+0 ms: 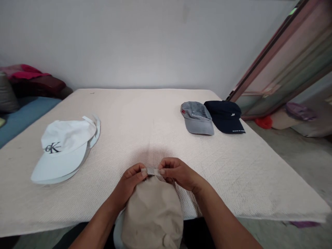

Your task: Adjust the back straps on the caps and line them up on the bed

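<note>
A beige cap (153, 211) lies at the table's front edge, its back strap (150, 171) toward the far side. My left hand (131, 178) pinches the strap's left end. The right end is gripped between the thumb and fingers of my right hand (175, 172). A light buckle sits on the strap between both hands. Part of a pale brim shows under the cap's left side. To the left rest white caps (67, 148), stacked, with a dark "CK" logo on the top one. A grey cap (197, 119) and a navy cap (225, 116) lie side by side at the back right.
A cream textured cloth (129, 114) covers the table, which meets a pale wall (142, 41) at the back. Left of it is a blue surface (28, 112) with a grey cushion and pink cloth. A framed glass panel (282, 58) leans in at the right.
</note>
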`<state>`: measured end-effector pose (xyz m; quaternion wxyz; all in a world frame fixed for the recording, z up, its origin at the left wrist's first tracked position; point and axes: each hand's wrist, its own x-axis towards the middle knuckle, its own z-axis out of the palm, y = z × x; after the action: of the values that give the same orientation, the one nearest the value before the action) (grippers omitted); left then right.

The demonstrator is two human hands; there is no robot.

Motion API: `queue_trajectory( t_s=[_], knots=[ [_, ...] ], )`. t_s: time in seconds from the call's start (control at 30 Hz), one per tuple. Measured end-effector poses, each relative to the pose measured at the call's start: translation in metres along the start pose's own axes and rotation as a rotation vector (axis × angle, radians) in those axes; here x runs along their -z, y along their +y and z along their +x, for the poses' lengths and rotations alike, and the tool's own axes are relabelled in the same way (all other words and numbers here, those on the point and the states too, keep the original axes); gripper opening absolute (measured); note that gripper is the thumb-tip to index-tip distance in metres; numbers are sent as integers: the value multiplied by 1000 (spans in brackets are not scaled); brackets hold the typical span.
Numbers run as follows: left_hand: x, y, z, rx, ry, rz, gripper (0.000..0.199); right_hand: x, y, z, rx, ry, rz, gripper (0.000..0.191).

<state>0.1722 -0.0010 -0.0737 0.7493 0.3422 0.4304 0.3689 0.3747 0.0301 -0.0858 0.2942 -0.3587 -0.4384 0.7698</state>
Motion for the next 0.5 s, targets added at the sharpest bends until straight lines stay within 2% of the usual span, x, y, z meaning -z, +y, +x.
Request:
queue_trajectory(
  t_s=[0.27, 0.5],
  knots=[
    [-4, 0, -3, -12, -66, 45, 24, -14, -5, -1, -6, -18, 17, 21],
    [-2, -2, -3, 38, -61, 41, 19, -13, -8, -3, 5, 7, -23, 15]
  ],
)
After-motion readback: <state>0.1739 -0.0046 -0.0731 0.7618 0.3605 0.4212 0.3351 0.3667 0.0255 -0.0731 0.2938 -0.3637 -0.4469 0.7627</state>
